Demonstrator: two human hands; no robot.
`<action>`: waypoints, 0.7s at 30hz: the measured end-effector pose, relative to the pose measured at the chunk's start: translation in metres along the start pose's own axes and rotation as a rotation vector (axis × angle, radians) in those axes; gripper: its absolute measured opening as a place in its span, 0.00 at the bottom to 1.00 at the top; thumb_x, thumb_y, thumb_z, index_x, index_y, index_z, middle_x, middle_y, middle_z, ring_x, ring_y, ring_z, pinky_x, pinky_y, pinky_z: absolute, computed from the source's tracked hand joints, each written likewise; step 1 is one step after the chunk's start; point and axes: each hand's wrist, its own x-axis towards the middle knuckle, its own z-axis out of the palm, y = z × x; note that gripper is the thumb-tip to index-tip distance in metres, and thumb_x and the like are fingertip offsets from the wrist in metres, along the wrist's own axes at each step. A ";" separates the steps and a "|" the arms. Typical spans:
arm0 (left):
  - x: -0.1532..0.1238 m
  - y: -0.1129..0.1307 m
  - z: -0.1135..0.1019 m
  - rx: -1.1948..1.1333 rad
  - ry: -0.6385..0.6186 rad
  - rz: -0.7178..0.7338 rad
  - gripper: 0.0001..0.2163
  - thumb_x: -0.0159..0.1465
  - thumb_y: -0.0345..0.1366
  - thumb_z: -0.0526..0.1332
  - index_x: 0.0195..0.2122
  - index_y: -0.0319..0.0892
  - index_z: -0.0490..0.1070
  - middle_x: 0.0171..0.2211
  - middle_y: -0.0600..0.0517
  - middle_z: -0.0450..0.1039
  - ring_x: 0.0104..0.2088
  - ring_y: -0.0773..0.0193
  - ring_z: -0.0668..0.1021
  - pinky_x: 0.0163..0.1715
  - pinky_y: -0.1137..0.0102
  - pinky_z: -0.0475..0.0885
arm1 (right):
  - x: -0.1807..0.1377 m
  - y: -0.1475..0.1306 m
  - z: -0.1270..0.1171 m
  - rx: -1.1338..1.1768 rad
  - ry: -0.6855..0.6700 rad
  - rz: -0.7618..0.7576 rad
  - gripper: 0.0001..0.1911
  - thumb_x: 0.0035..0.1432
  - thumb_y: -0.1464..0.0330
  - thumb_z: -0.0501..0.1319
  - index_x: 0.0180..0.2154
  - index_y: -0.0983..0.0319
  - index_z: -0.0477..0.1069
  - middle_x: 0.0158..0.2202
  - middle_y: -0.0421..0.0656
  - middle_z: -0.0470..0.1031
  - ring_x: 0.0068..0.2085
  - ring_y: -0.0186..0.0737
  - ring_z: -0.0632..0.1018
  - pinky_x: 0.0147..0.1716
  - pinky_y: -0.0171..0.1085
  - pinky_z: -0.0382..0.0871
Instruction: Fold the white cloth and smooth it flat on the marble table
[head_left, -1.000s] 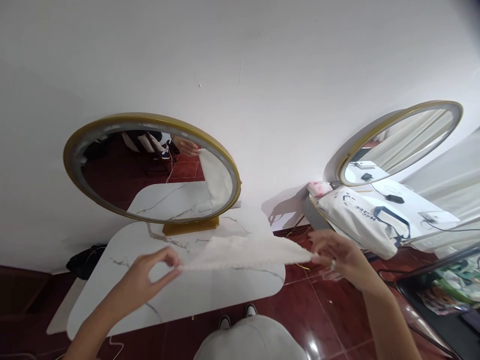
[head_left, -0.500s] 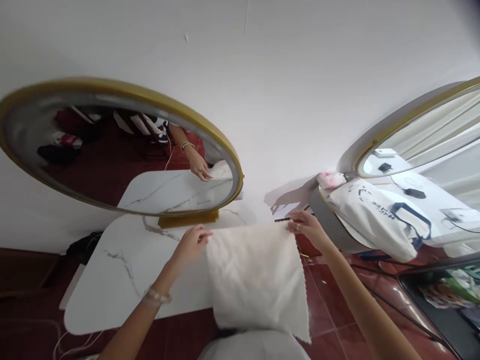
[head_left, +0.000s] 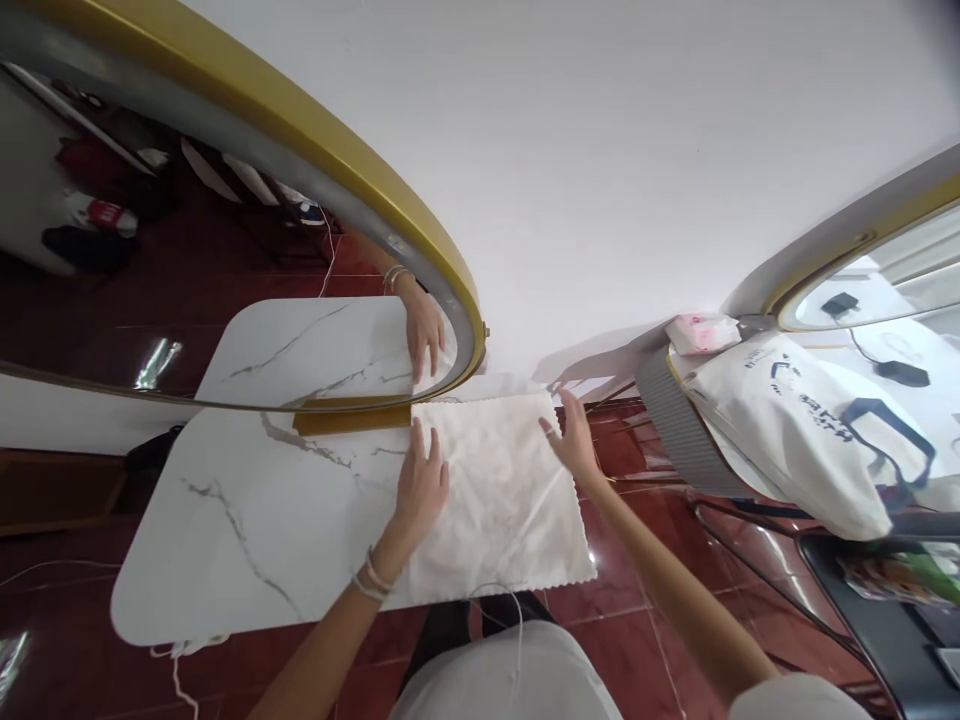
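Observation:
A cream cloth (head_left: 502, 490) with zigzag-cut edges lies spread over the right end of the white marbled tabletop (head_left: 300, 550), with shallow creases across it. My left hand (head_left: 421, 480) rests on its left side, fingers stretched apart and pointing away from me. At the far right corner is my right hand (head_left: 574, 435), thumb and fingers spread around the cloth's edge. Whether the right fingertips press on the cloth or the table edge I cannot tell.
A gold-framed mirror (head_left: 442, 235) on a gold base (head_left: 352, 418) stands at the back left. To the right, a white tote bag (head_left: 787, 430) and a tissue pack (head_left: 703, 333) lie on another table. A black chair (head_left: 862, 610) stands at the lower right on red tiles.
The cloth, held up by its two far corners before, now lies flat on the tabletop. Both hands have loosened from pinches and spread their fingers. The view has moved closer to the mirror.

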 end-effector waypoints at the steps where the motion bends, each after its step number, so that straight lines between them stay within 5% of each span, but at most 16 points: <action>1: -0.005 0.005 0.007 0.022 0.025 0.035 0.24 0.68 0.37 0.48 0.65 0.37 0.53 0.71 0.37 0.39 0.70 0.46 0.48 0.63 0.52 0.58 | -0.015 -0.003 0.008 -0.109 -0.029 -0.112 0.28 0.62 0.60 0.56 0.62 0.60 0.59 0.64 0.56 0.59 0.65 0.53 0.61 0.62 0.55 0.59; 5: 0.006 0.017 0.032 0.075 0.051 -0.001 0.25 0.69 0.41 0.48 0.66 0.39 0.53 0.71 0.39 0.37 0.70 0.46 0.43 0.65 0.51 0.53 | -0.047 -0.017 0.047 -0.429 -0.188 -0.262 0.26 0.68 0.62 0.48 0.66 0.57 0.54 0.69 0.50 0.50 0.70 0.53 0.48 0.65 0.61 0.45; 12: 0.041 0.021 0.052 0.118 0.138 -0.136 0.32 0.67 0.51 0.52 0.67 0.38 0.52 0.69 0.35 0.44 0.70 0.41 0.41 0.64 0.43 0.50 | -0.010 -0.016 0.085 -0.608 -0.188 -0.158 0.30 0.68 0.58 0.49 0.68 0.57 0.51 0.71 0.51 0.43 0.70 0.56 0.44 0.64 0.63 0.37; 18: 0.086 0.020 0.046 0.131 0.131 -0.215 0.29 0.65 0.52 0.54 0.61 0.38 0.63 0.58 0.35 0.67 0.64 0.36 0.60 0.63 0.42 0.50 | 0.027 -0.017 0.097 -0.613 -0.186 -0.153 0.31 0.67 0.57 0.48 0.68 0.55 0.49 0.71 0.50 0.42 0.70 0.56 0.43 0.63 0.66 0.30; 21: 0.118 0.016 0.040 0.086 0.083 -0.235 0.28 0.66 0.50 0.53 0.60 0.36 0.64 0.57 0.34 0.69 0.61 0.36 0.65 0.59 0.44 0.56 | 0.054 -0.020 0.104 -0.608 -0.194 -0.124 0.30 0.67 0.57 0.48 0.67 0.56 0.52 0.70 0.51 0.45 0.70 0.58 0.44 0.62 0.67 0.31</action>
